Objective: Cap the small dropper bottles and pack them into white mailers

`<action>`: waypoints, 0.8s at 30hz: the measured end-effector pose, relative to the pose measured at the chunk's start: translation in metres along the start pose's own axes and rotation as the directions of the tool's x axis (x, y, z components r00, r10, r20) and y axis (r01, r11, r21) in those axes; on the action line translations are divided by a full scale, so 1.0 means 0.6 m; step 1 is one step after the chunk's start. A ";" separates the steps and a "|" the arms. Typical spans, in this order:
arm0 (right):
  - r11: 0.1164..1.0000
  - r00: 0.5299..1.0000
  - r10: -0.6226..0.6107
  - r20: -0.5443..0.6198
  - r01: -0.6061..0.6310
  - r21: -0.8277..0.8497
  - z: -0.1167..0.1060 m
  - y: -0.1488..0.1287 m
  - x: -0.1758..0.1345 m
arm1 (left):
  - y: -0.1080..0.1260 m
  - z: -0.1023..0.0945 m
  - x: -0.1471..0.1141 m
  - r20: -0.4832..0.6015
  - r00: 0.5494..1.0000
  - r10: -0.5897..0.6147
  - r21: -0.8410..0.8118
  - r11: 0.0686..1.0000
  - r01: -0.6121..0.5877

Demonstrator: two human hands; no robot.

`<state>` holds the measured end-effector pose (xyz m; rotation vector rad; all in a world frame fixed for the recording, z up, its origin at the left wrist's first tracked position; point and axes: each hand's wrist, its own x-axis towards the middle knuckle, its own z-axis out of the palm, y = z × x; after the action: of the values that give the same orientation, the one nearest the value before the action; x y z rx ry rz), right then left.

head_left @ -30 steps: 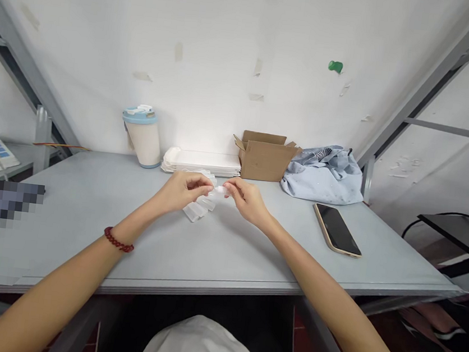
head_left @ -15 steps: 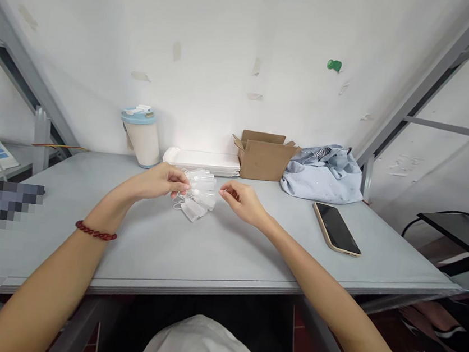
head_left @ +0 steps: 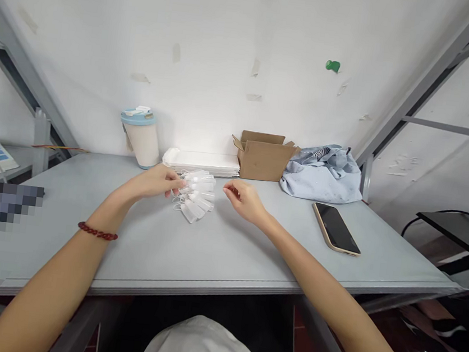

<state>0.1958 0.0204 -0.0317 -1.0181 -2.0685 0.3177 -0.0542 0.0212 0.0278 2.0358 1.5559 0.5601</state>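
My left hand (head_left: 158, 182), with a dark red beaded bracelet on its wrist, pinches the left side of a bunch of small translucent white tags (head_left: 198, 194). Several tags fan out toward the right, and thin white loops show at their left ends. Just right of the bunch, my right hand (head_left: 245, 201) is apart from it, fingers curled and fingertips drawn together. No object shows at those fingertips. Both hands are over the grey table (head_left: 191, 256).
Along the wall stand a cream cup with a blue lid (head_left: 140, 137), a stack of flat white pieces (head_left: 202, 162), an open cardboard box (head_left: 262, 159) and a light blue cloth bundle (head_left: 323, 175). A phone (head_left: 337, 228) lies at the right. Metal frame posts flank the table.
My right hand has drawn slightly right, away from the tags. My left fingers have shifted a little left along the bunch, still pinching it.
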 end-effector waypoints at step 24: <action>0.845 0.974 0.210 0.091 -0.133 -0.517 0.026 0.110 0.170 | -0.005 0.019 0.014 -0.412 0.909 -0.062 -0.003 0.998 0.066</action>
<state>0.1839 0.1421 -0.0208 -1.5431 -2.2529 -0.0845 -0.0474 0.0280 0.0172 1.9504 1.8568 1.0099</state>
